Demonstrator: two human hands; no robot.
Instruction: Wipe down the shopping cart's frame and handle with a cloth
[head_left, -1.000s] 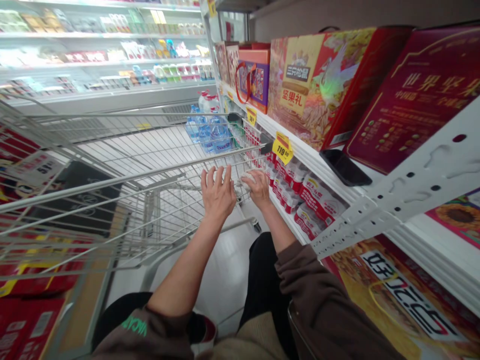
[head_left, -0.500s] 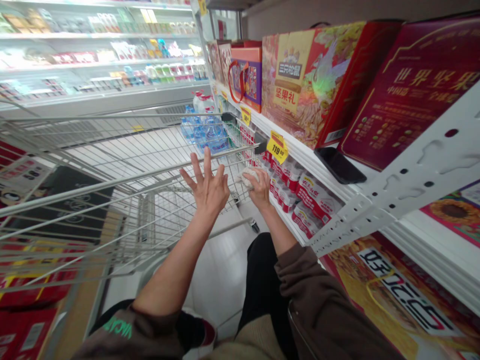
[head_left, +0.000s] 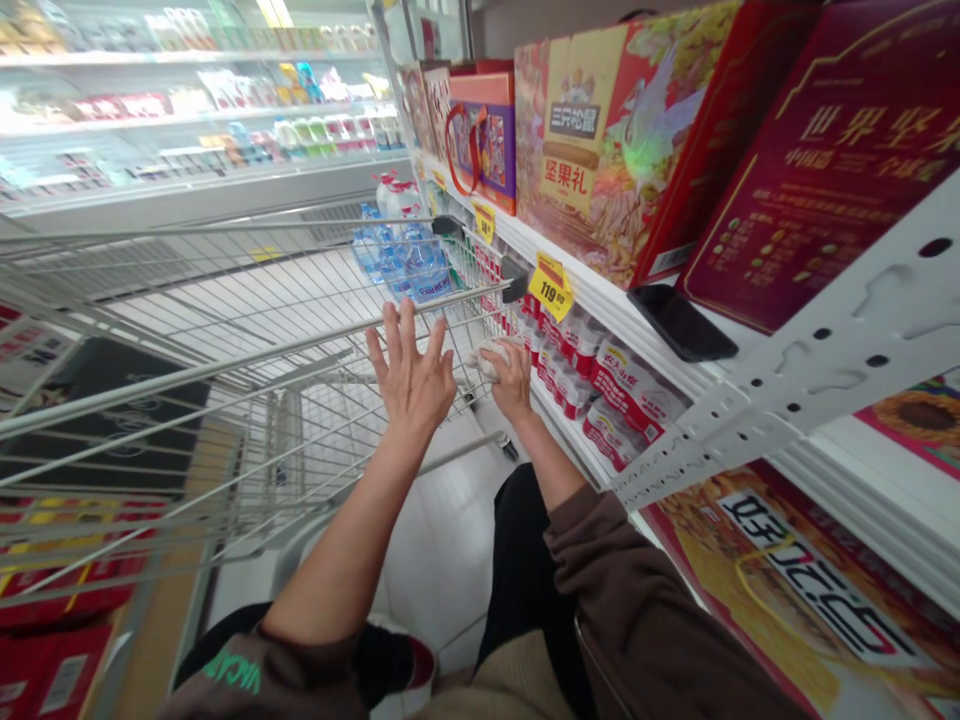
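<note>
My left hand [head_left: 412, 370] is spread open, palm down, at the near rail of a wire shopping cart [head_left: 315, 340]; whether the fingertips touch the rail I cannot tell. Nothing is in it. A crumpled whitish cloth [head_left: 487, 362] is bunched in my right hand [head_left: 511, 378], whose fingers are closed around it. That hand is beside the cart's black-capped corner [head_left: 514, 278], in front of shrink-wrapped bottle packs with red labels [head_left: 566, 375] on the low shelf.
Gift boxes [head_left: 577, 150] line the white shelf [head_left: 600, 280] on the right, with a black phone [head_left: 681, 322] near its edge. Water bottles [head_left: 405, 260] stand on the floor beyond the cart. Red boxes [head_left: 52, 640] are stacked at lower left. A refrigerated display [head_left: 187, 180] spans the back.
The view has shifted slightly, so the shelf boxes sit a little higher and further left. Both hands keep nearly the same pose, the cloth still in my right hand.
</note>
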